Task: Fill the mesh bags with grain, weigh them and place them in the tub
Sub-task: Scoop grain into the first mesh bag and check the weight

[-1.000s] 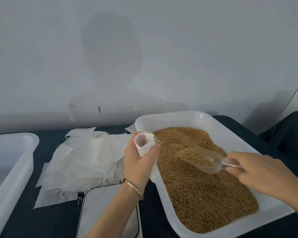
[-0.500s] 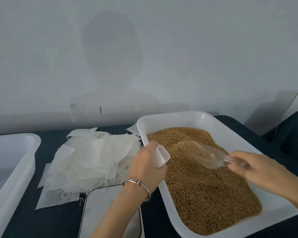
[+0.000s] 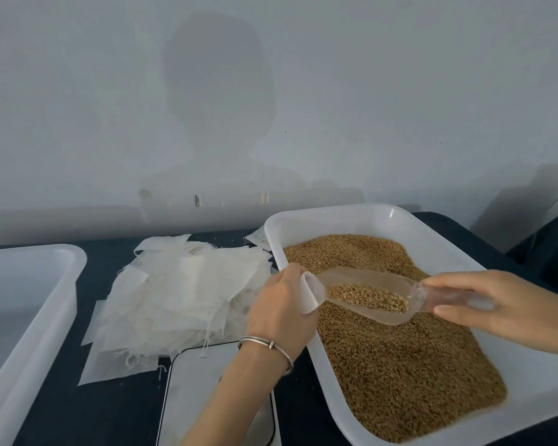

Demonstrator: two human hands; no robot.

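Mesh bag [image 3: 310,292] mostly hidden in gripping left hand [image 3: 281,312]; right hand [image 3: 493,304] holds scoop [image 3: 374,296].

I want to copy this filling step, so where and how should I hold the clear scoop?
Hold the clear scoop by its narrow handle, coming from the right as the right hand does. The handle sticks out rightward, the open mouth points left at the mesh bag in the left hand, and the bowl carries grain.
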